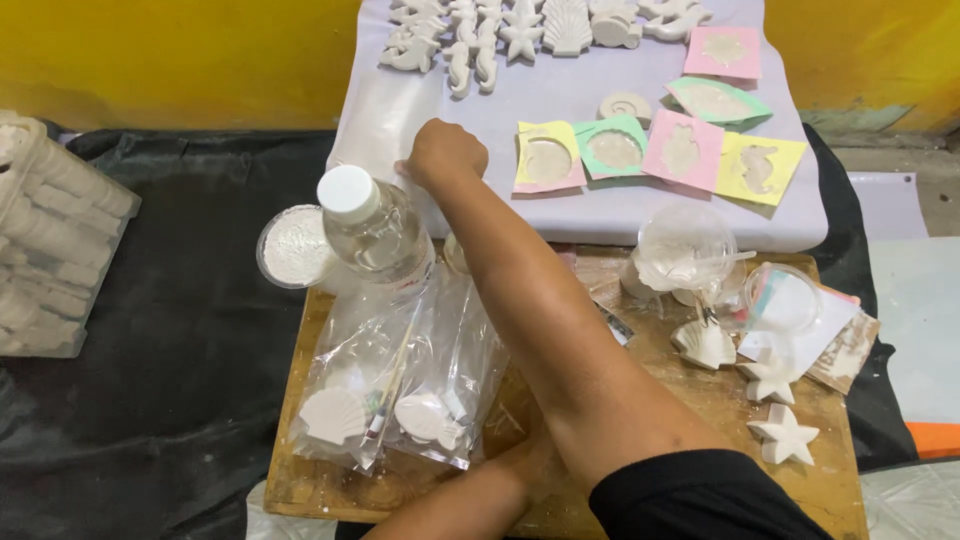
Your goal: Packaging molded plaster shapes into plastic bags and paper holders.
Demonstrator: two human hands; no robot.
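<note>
- Head view, looking down: a wooden board (700,400) lies near, on black sheeting (180,330); a pale cloth (600,215) lies beyond it at the far side.
- Right hand (443,155): arm reaches across the board from near right to far left. The fingers are curled into a narrow, almost closed fist and rest on the left edge of the pale cloth. Whether anything is pinched inside the fist cannot be told.
- Left hand (530,465): mostly hidden under the right forearm at the near edge of the board; its grip cannot be told.
- Clear bottle (375,230) with a white cap: just left of the right wrist. Its long axis tilts, cap pointing far left, base toward the board.
- Round tub of white powder (293,247): just left of the bottle.
- Plastic bags (400,385): on the left part of the board, holding white shell casts and a brush; long axis runs near to far.
- Coloured moulds (660,150): in a row on the cloth, right of the right hand.
- White casts (520,30): at the far edge of the cloth.
- Star casts (783,432): near right on the board.
</note>
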